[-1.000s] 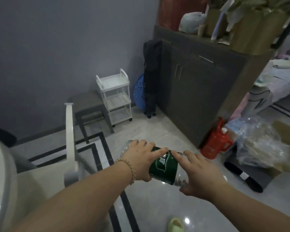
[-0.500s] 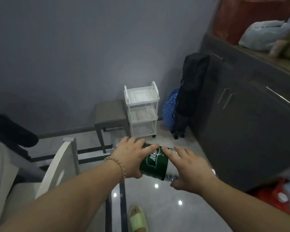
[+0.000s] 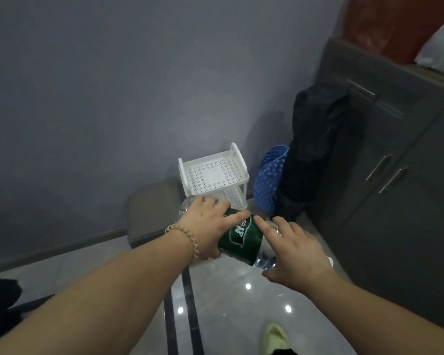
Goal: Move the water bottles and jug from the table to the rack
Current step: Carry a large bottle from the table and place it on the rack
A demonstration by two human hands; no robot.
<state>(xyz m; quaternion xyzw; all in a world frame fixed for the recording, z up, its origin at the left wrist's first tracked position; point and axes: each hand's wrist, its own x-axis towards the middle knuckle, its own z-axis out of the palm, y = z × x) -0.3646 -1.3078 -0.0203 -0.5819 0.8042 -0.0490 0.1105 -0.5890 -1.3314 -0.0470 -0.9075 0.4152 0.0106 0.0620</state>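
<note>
Here we hold one clear water bottle point(image 3: 244, 239) with a dark green label, lying on its side in the air in front of us, above the pale glossy floor point(image 3: 231, 298). Our left hand point(image 3: 210, 224) wraps over its upper end with the fingers closed around the body, a bead bracelet point(image 3: 187, 242) on that wrist. Our right hand point(image 3: 295, 254) clasps the lower end, fingers spread across the clear plastic and the forefinger reaching onto the label. Both hands are closed on the bottle.

The white rack point(image 3: 213, 175) stands just beyond the bottle, against the grey wall. Its top tray is perforated, with a raised rim all round and a handle loop at each end; a second tier shows under it, and our left hand hides the part below. A grey stool point(image 3: 151, 211) stands just beside the rack on the left. To its right lean one blue dotted thing point(image 3: 267, 185) and one black bag point(image 3: 310, 155), and past them the dark cabinet point(image 3: 395, 175) runs along the right side, with three bar handles that we can count on its doors and drawer.

Between us and the rack the floor lies open, crossed by two dark inlaid stripes point(image 3: 182, 316). One pale green slipper point(image 3: 276, 339) shows at the bottom edge. A dark shape point(image 3: 0, 303) closes in at lower left.
</note>
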